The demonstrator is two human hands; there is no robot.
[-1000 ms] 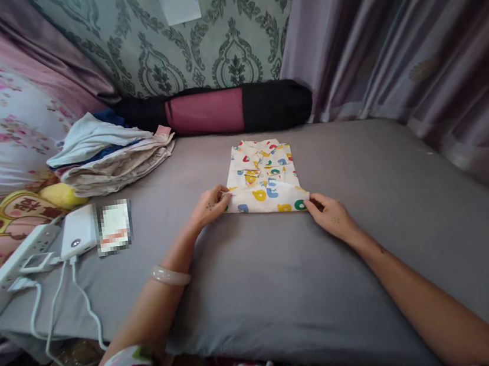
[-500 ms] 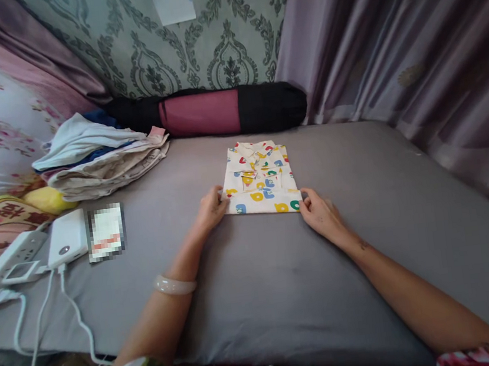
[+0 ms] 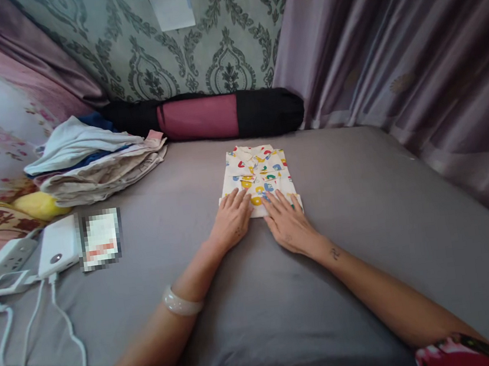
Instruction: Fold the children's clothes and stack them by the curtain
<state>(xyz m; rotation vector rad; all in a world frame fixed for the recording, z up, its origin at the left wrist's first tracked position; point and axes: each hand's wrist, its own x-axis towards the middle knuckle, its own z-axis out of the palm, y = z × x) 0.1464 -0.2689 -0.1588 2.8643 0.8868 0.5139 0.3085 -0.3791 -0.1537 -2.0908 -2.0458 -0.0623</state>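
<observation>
Centre of frame: a folded cream garment (image 3: 256, 172), printed with coloured letter-like shapes, lay on a smooth grey sheet (image 3: 365, 221). Left hand (image 3: 232, 220) and right hand (image 3: 288, 222) pressed flat on its near edge, fingers spread, gripping nothing.

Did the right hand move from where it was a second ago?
Yes. The right hand slid leftward from the near right corner of the folded patterned cloth onto its middle, and now lies flat beside the left hand.
</observation>
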